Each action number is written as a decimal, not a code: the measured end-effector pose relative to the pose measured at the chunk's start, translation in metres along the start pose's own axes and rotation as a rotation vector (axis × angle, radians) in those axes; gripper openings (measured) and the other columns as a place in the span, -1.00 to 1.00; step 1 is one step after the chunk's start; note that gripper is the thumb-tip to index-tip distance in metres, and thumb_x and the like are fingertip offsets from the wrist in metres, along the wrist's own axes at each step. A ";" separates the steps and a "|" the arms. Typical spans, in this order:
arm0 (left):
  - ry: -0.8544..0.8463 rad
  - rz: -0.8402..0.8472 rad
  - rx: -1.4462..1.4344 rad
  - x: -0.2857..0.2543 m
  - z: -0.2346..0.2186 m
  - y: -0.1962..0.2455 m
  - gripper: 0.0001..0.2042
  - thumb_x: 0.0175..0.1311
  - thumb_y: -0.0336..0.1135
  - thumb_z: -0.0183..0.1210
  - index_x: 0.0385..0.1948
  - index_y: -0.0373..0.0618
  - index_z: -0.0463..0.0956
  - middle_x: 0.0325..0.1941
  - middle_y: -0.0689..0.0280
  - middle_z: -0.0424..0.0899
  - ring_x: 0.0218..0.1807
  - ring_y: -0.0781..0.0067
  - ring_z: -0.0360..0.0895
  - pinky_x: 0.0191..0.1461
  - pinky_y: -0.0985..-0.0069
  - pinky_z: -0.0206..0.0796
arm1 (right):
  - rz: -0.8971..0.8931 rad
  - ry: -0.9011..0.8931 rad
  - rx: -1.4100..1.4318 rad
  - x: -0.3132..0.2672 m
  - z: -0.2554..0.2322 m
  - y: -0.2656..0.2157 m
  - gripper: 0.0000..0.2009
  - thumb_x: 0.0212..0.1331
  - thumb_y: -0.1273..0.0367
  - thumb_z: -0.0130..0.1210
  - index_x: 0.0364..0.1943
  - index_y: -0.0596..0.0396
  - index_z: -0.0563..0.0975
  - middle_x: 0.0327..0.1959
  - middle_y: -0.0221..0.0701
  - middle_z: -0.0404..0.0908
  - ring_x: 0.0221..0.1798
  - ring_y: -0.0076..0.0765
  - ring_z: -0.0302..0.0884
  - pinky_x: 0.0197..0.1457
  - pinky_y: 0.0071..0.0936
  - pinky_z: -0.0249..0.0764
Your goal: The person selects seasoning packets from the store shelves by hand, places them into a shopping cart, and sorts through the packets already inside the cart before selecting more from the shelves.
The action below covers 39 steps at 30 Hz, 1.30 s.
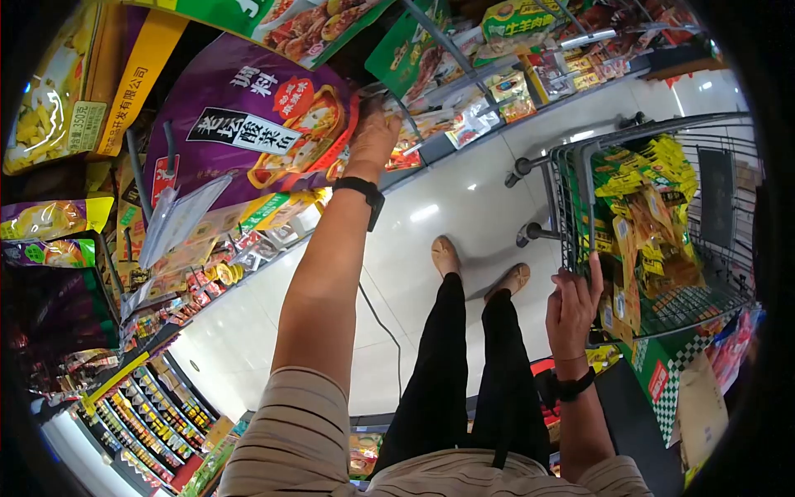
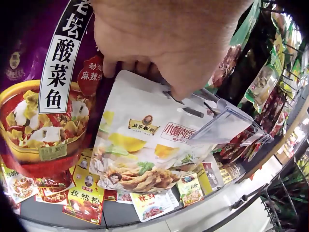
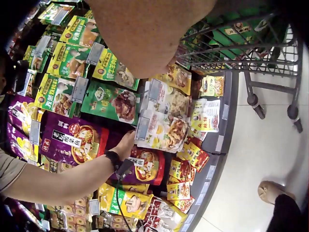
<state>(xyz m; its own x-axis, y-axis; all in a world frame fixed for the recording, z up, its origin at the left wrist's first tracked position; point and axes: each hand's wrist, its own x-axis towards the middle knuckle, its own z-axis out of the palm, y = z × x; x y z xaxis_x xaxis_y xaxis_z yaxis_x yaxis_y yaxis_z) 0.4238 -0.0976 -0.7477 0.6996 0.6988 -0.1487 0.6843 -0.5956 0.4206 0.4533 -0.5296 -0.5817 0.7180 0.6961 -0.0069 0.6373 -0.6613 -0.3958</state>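
At the shelf, my left hand [image 1: 377, 139] reaches beside a large purple pouch [image 1: 248, 116]. The left wrist view has this hand [image 2: 166, 41] gripping the top edge of a white pouch [image 2: 142, 140] with fried food printed on it, near its hanging hole; the purple pouch [image 2: 50, 92] is just left of it. My right hand [image 1: 573, 311] is at the near edge of a shopping cart [image 1: 571, 157], index finger extended and the others loosely bent. In the right wrist view its fingertips are mostly hidden, and nothing is seen held.
Yellow and green packets [image 1: 650, 190] lie in the cart. Green pouches [image 3: 108, 101] hang in rows beside the white ones, with small red packets [image 3: 179, 170] on the shelf below. Clear price-tag holders [image 2: 227, 123] stick out from the hooks. A tiled floor [image 1: 439, 224] lies between shelf and cart.
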 end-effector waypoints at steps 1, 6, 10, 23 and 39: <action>0.051 0.027 0.019 0.004 0.002 0.000 -0.41 0.24 -0.06 0.20 0.29 -0.07 0.36 0.30 -0.07 0.46 0.36 -0.15 0.36 0.43 0.08 0.18 | 0.005 0.005 0.006 -0.001 0.002 0.001 -0.78 0.06 0.67 0.00 -0.24 0.15 0.56 -0.11 -0.25 0.62 0.50 0.20 0.18 0.45 0.02 0.19; -0.073 0.001 -0.029 0.030 0.008 -0.009 -0.48 0.21 -0.26 0.21 0.24 -0.13 0.40 0.27 -0.11 0.48 0.34 -0.17 0.37 0.42 0.10 0.21 | 0.025 0.014 0.011 0.000 0.002 0.000 -0.78 0.05 0.68 0.01 -0.26 0.14 0.56 -0.10 -0.27 0.64 0.50 0.18 0.20 0.45 0.00 0.21; -0.132 -0.043 0.027 0.037 -0.001 0.003 -0.54 0.24 -0.38 0.13 0.22 -0.11 0.42 0.30 -0.07 0.48 0.37 -0.14 0.35 0.41 0.12 0.22 | 0.033 0.026 -0.002 -0.001 0.004 0.001 -0.78 0.06 0.68 0.02 -0.26 0.14 0.56 -0.10 -0.28 0.65 0.49 0.17 0.21 0.45 -0.01 0.22; -0.252 0.103 -0.072 0.023 0.003 -0.020 -0.59 0.41 -0.16 0.03 0.15 -0.24 0.49 0.20 -0.16 0.55 0.23 -0.17 0.49 0.31 0.18 0.29 | 0.053 0.025 0.043 -0.001 0.000 0.002 -0.71 -0.02 0.68 0.12 -0.17 0.15 0.62 -0.04 -0.29 0.66 0.51 0.08 0.21 0.50 -0.04 0.20; -0.266 0.124 0.298 0.016 0.000 0.006 -0.69 0.42 -0.13 0.05 -0.11 -0.21 0.56 -0.08 -0.14 0.66 0.00 -0.21 0.61 0.08 -0.02 0.43 | 0.049 0.060 0.031 -0.002 0.005 0.003 -0.76 -0.04 0.66 0.14 -0.25 0.15 0.61 -0.06 -0.29 0.67 0.49 0.08 0.25 0.50 0.01 0.22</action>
<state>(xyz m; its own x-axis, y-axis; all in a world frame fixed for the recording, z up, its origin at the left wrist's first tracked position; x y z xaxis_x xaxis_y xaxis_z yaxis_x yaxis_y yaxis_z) 0.4395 -0.0899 -0.7472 0.7827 0.5110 -0.3554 0.5934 -0.7848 0.1785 0.4523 -0.5316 -0.5872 0.7641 0.6445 0.0277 0.5926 -0.6844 -0.4249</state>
